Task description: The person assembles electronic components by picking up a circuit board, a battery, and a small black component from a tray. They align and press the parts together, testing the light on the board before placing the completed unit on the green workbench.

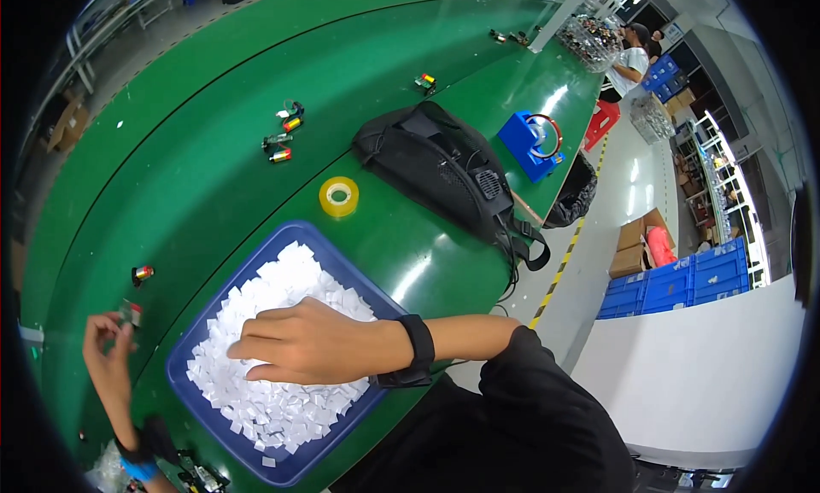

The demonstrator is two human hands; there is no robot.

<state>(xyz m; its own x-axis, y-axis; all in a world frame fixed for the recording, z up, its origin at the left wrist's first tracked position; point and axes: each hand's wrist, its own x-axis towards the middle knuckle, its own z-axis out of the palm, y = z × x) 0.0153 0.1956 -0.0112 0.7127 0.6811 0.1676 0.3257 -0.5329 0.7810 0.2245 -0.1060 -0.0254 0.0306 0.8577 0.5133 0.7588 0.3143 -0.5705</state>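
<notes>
Left hand pinching a small part, right hand resting in a tray of white paper squares.

At the near left the left hand has its fingertips closed on a small component above the green desk; it looks light and rigid, best taken by its edges. Just right of it the blue tray holds a loose heap of white paper squares, thin, weightless and likely to slip and cling, so a fingertip pinch on one edge suits them; the right hand, fingers loosely together and lying flat, rests on the heap. Farther back lie more small components, a yellow tape roll, a black bag and a blue dispenser. The desk looks smooth and curved by the lens; at the far right is a factory floor with blue crates.
</notes>
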